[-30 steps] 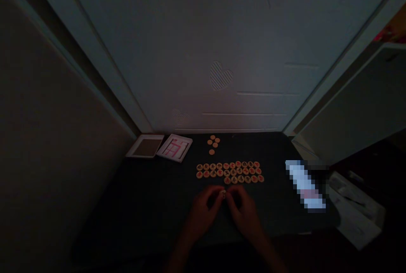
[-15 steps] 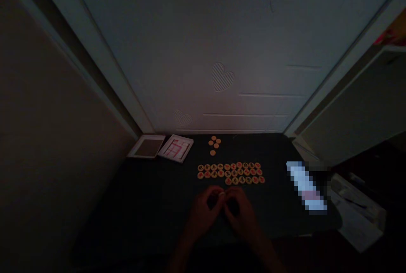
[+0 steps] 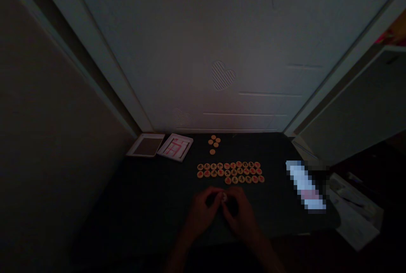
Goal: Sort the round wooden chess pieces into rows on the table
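The scene is dim. My left hand (image 3: 203, 211) and my right hand (image 3: 242, 214) meet over the dark table, fingers curled toward each other. Between the fingertips shows a small pale round piece (image 3: 224, 197), pinched by both hands. Just beyond the hands lie rows of round wooden game pieces (image 3: 230, 172) with red and dark marks, face up. Farther back sits a small cluster of plain round pieces (image 3: 214, 143).
A white box lid (image 3: 146, 146) and a tray with a red-lined sheet (image 3: 176, 147) lie at the back left by the white door (image 3: 222, 53). A pale blurred object (image 3: 305, 184) lies at right, papers (image 3: 355, 211) beyond the table's right edge.
The hands have stayed together in front of the rows, shifting only slightly; the small piece between the fingertips has turned a little.
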`<state>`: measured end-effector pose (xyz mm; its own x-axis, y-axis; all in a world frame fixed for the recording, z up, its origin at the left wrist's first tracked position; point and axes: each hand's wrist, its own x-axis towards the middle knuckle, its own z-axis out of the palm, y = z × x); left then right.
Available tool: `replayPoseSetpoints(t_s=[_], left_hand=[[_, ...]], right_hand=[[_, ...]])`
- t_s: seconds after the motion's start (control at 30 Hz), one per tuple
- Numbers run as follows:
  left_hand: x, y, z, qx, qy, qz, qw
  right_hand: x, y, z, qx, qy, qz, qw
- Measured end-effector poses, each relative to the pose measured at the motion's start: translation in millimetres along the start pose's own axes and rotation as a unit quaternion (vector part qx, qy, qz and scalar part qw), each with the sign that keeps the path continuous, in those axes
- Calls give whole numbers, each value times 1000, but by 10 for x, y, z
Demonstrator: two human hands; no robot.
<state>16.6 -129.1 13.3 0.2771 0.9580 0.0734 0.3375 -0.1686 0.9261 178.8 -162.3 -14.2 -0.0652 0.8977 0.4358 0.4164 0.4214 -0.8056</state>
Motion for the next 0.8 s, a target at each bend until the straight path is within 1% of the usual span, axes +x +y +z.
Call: replayPoseSetpoints(t_s=[0.1, 0.3, 0.53, 0.63, 0.8], left_hand=[[-7, -8, 2, 6, 4, 5, 1000], [-22, -21, 11, -8, -19, 12, 1000], [-4, -3, 15, -1, -17, -16, 1000], [1, -6, 13, -1, -17, -20, 1000], [5, -14, 15, 10, -16, -5, 1000]], right_hand=[[15, 5, 1, 1, 10, 3, 1000], [18, 12, -27, -7, 18, 5, 1000], [-24, 2, -39, -20, -47, -23, 998], [-45, 9, -38, -31, -50, -19, 998], [-27, 9, -32, -33, -39, -7, 999]])
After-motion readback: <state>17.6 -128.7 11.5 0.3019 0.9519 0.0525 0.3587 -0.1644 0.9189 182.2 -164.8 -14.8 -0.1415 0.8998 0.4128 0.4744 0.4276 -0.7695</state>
